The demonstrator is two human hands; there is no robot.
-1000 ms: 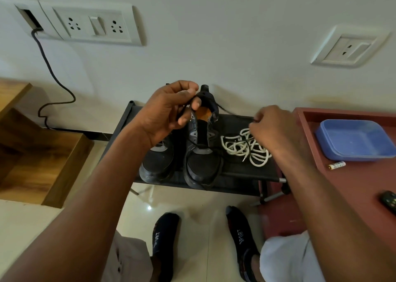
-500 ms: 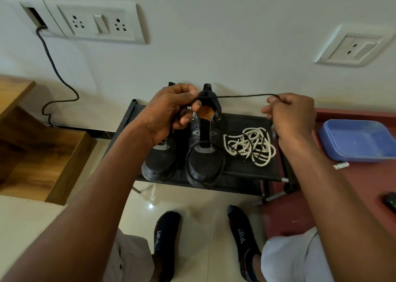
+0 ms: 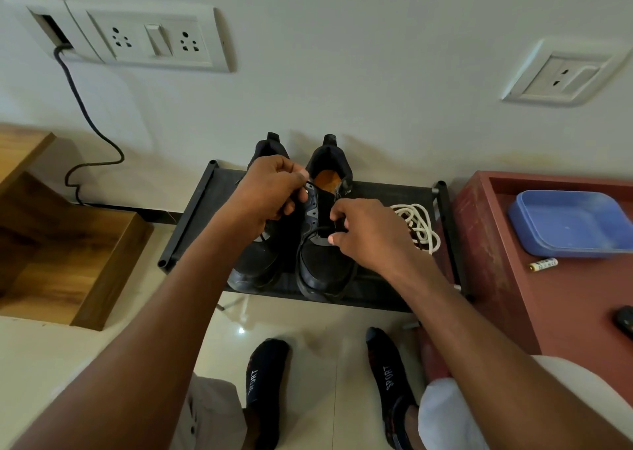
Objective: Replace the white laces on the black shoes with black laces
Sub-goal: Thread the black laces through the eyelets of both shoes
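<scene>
Where the right hand [image 3: 368, 232] was stretching the thin black lace [image 3: 310, 235] out taut to the side half a second ago, it has now dropped to the eyelets of the right-hand black mesh shoe [image 3: 325, 244], pinching the lace, while the left hand [image 3: 274, 189] pinches its other end. Threading looks underway. The removed white cord laces [image 3: 419, 223] lie heaped on the low black metal rack [image 3: 376, 193], against a pale wall beside a red-brown desk [image 3: 513, 278].

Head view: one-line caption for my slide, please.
Both hands, left hand and right hand, thread a black lace into the right black shoe; white laces lie beside it.
</scene>
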